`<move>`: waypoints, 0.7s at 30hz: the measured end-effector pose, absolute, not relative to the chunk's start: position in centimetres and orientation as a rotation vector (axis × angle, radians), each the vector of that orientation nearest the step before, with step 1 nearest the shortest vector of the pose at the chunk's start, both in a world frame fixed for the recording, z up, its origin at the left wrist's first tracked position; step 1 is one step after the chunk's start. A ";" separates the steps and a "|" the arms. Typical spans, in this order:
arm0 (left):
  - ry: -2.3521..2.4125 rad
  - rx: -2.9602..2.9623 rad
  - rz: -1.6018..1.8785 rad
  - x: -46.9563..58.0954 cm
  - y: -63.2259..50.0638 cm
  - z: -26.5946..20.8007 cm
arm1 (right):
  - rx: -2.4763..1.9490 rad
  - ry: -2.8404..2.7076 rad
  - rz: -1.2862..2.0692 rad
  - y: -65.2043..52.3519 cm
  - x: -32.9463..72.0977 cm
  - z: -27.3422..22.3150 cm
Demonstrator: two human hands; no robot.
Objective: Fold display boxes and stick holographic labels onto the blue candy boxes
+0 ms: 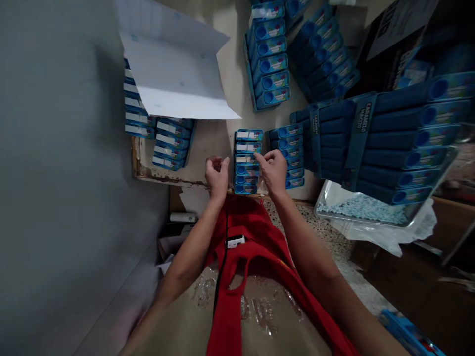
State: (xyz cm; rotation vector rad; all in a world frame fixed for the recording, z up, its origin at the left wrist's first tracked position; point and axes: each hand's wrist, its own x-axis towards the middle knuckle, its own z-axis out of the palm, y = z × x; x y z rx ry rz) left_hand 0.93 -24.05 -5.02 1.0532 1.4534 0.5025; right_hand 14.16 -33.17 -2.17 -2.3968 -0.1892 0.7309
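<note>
A tray of blue candy boxes [246, 170] stands at the table's front edge, directly before me. White label strips [248, 147] lie across its far boxes, while the nearer ones show bare blue ends. My right hand [273, 170] reaches in from the right, thumb and finger pinched at the end of the label on the third box [243, 159]. Left of the tray, my left hand [217, 175] hovers just apart from it, fingers loosely curled, with nothing visible in them.
A large white label sheet [181, 74] covers part of some labelled boxes [168, 151] at left. More blue box trays [270, 64] stand behind and at right [295, 153]. A big bundle [401, 133] overhangs a metal tray of wrapped candies [365, 208]. A wall [67, 173] rises at left.
</note>
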 end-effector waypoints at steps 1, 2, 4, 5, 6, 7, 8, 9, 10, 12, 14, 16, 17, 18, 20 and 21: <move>1.359 1.086 0.480 0.4 -24.4 -3.7 | -2.375 -0.186 0.724 -33.3 14.1 -1.9; 1.272 1.073 0.417 -0.1 -24.8 -2.5 | -2.353 -0.189 0.721 -33.4 14.0 -1.7; 1.160 0.948 0.244 -0.6 -25.7 -0.6 | -2.303 -0.194 0.720 -33.3 13.7 -1.2; 1.127 0.866 0.163 -0.6 -26.1 -0.1 | -2.274 -0.198 0.727 -33.3 13.5 -1.0; 1.104 0.789 0.101 -0.6 -26.5 0.2 | -2.249 -0.199 0.731 -33.2 13.3 -0.8; 1.087 0.726 0.061 -0.5 -26.8 0.2 | -2.228 -0.194 0.734 -33.1 13.0 -0.5; 1.077 0.679 0.045 -0.5 -27.1 0.2 | -2.211 -0.184 0.739 -33.1 12.8 -0.3; 1.074 0.646 0.049 -0.6 -27.2 0.0 | -2.193 -0.170 0.748 -33.2 12.6 -0.1; 1.080 0.625 0.067 -0.7 -27.2 -0.2 | -2.165 -0.151 0.762 -33.4 12.4 0.1; 1.105 0.627 0.104 -1.4 -26.9 -0.5 | -2.066 -0.107 0.822 -34.0 12.0 0.4; 1.118 0.717 0.123 -2.1 -26.1 -0.8 | -1.958 -0.065 0.902 -34.9 11.6 0.3; 1.118 0.902 0.137 -2.6 -25.1 -1.1 | -1.925 -0.040 0.913 -35.5 11.3 -0.1; 1.118 1.009 0.141 -2.7 -24.5 -1.4 | -1.937 -0.036 0.884 -35.7 11.1 -0.5; 1.121 1.107 0.139 -2.7 -24.0 -1.7 | -1.958 -0.038 0.834 -35.7 10.9 -0.9; 1.126 1.245 0.108 -2.3 -23.2 -2.3 | -1.999 -0.059 0.726 -35.4 10.6 -1.7; 1.129 1.284 0.084 -2.0 -22.9 -2.6 | -2.017 -0.075 0.688 -35.2 10.5 -2.1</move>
